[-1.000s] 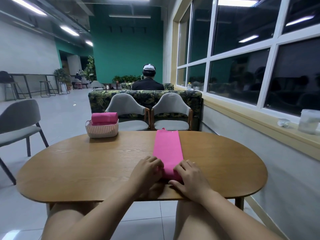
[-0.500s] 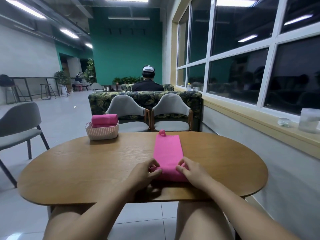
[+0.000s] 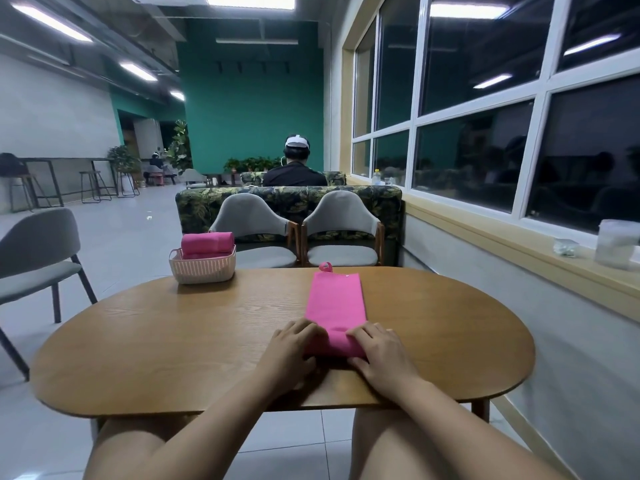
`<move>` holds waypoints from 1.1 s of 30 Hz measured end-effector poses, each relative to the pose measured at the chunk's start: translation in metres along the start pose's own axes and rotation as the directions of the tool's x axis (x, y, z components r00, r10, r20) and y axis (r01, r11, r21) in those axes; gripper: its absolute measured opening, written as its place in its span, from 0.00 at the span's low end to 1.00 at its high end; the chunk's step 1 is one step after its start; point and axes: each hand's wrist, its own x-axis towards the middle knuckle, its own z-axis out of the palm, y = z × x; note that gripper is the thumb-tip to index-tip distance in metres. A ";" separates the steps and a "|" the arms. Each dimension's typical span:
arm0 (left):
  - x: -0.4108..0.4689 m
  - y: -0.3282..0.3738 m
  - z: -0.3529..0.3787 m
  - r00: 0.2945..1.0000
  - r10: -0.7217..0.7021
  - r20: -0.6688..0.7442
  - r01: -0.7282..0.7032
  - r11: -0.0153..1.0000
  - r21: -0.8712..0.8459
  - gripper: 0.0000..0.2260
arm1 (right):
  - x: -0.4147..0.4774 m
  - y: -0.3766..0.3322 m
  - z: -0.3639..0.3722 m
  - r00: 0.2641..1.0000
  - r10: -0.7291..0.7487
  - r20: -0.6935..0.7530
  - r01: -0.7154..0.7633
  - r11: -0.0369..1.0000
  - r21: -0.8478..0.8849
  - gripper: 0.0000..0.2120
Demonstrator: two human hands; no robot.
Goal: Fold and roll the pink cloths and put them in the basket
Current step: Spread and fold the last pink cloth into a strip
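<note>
Whereas the earlier views show the fingers working a near edge that is barely turned, the near end of the cloth (image 3: 335, 303) is now turned over into a low roll, and the flat strip ahead of it is shorter. Folding of this piece is therefore done and rolling is in progress. Transfer to the basket (image 3: 202, 271) is not yet done.

Grip: the left hand (image 3: 294, 344) and right hand (image 3: 381, 351) sit at 6 o'clock on the counter (image 3: 166, 348), one at each end of the roll. Each grip is narrow, with fingers curled over the roll and holding it down.

Location: the cloth lies lengthwise from 6 o'clock toward 12 o'clock, slightly right of centre, with its loop (image 3: 325, 266) at the far end. The basket stands at 10 o'clock, well apart from it.

Count:
- Hands: two, both on the cloth.
- Cloth on the counter: one.
- Basket: one.
- Rolled cloth (image 3: 207, 242) in the basket: one seen. The rim may hide another beneath it.
- Chairs (image 3: 343, 230): two at 12 o'clock beyond the counter, one at 9 o'clock.
</note>
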 end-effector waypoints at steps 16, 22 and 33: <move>0.002 0.005 -0.016 0.955 -0.279 0.103 0.296 0.856 -0.423 0.05 | 0.009 0.003 -0.016 0.990 0.139 -0.008 -0.135 0.971 0.199 0.04; 0.011 0.001 -0.001 0.959 -0.271 -0.085 0.245 0.940 -0.236 0.09 | -0.005 0.001 -0.003 0.990 -0.068 -0.124 0.055 0.993 -0.108 0.16; 0.008 -0.012 0.014 0.985 -0.157 -0.074 0.134 0.959 -0.250 0.25 | 0.025 0.010 -0.012 0.976 0.143 0.167 -0.163 0.980 0.115 0.21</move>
